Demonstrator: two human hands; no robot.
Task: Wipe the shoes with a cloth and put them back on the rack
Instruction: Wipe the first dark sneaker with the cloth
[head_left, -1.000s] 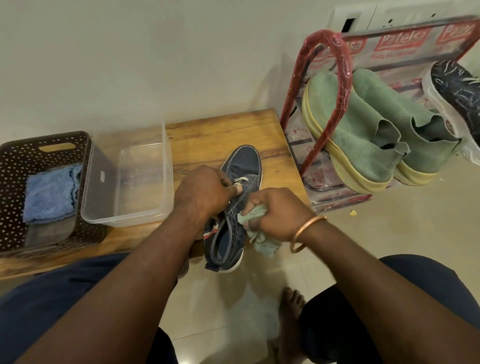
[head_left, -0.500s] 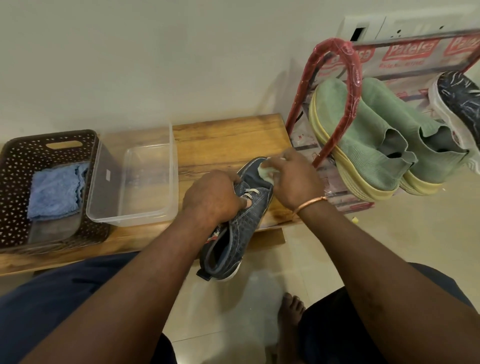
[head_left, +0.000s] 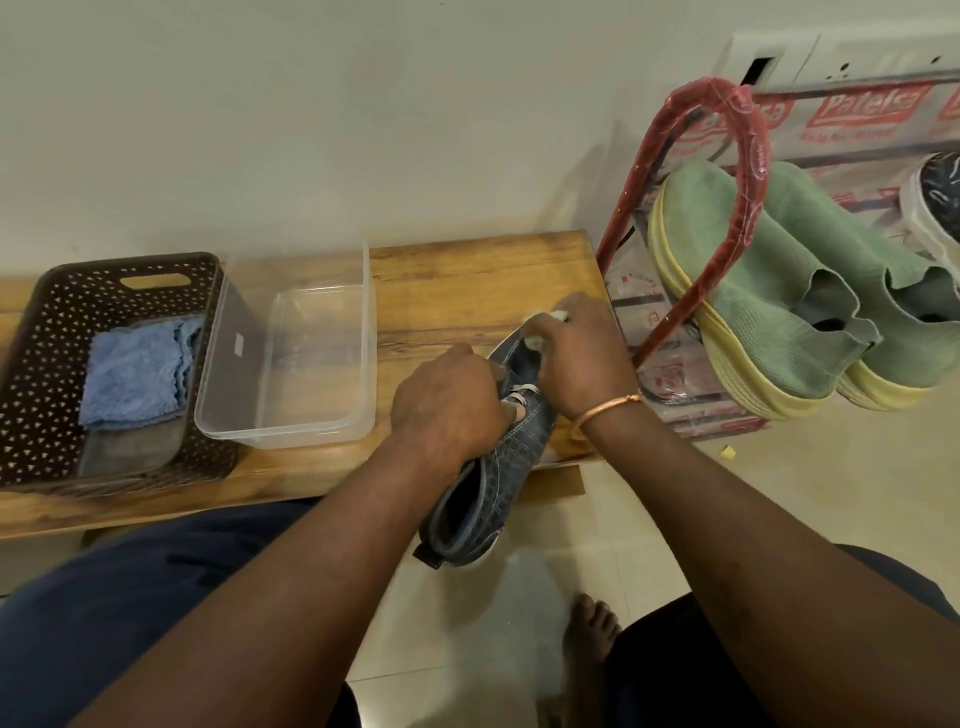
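"As far as my head feed shows, the left hand (head_left: 447, 400) grips the shoe (head_left: 498, 483) round its laced middle, fingers curled over the upper."

"And the right one?"

"I see the right hand (head_left: 579, 358), with a bangle (head_left: 605, 410) on the wrist, at the toe. Its fingers are bent and pinch a pale cloth (head_left: 534, 342) against the toe. Only small bits of it peek out."

"Where does the shoe sit?"

"It's dark blue and tilted, toe over the right end of the bench (head_left: 467, 280), heel out past the front edge above the floor (head_left: 831, 467). Whether the toe touches the wood, I can't tell, since the hands cover it."

"What about the rack?"

"I have the rack (head_left: 740, 171) just right of the bench, against the wall (head_left: 363, 130), its red frame wrapped in plastic. Two green shoes (head_left: 769, 291) lie on it side by side, toes toward the wall, touching each other. A dark shoe (head_left: 943, 192) with a white sole shows beside them at the picture's edge."

"Anything else on the bench?"

"Left of the hands I see a clear tub (head_left: 291, 374), and just beside it a brown basket (head_left: 41, 364) with a folded blue cloth (head_left: 135, 374) inside. Below, my view catches dark-clad knees and one bare foot (head_left: 592, 634) on the floor."
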